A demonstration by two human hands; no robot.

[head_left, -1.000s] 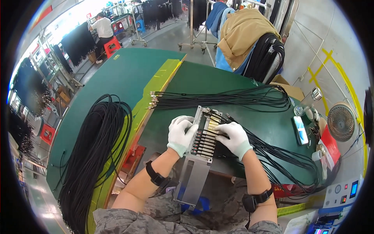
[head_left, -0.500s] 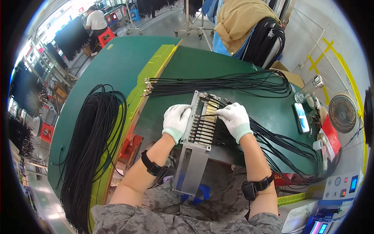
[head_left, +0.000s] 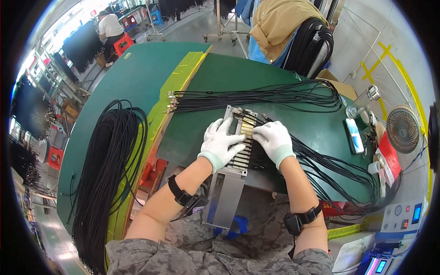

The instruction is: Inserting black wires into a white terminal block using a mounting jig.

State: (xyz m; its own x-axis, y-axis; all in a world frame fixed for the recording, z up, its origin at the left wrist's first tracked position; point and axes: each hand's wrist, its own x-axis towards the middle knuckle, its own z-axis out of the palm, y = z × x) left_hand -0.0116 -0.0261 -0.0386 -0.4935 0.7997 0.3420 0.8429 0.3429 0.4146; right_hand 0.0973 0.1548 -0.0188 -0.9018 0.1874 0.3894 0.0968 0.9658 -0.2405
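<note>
While both wear white knit gloves, the left hand (head_left: 221, 143) lies flat, fingers spread, on a long grey metal tray (head_left: 233, 160) at the green table's (head_left: 201, 87) near edge. The right hand (head_left: 274, 140), loosely curled, presses thin black cables (head_left: 321, 160) into its ribbed slots.

grey metal jig (head_left: 228, 183), black cables (head_left: 321, 167) slotted in
</note>
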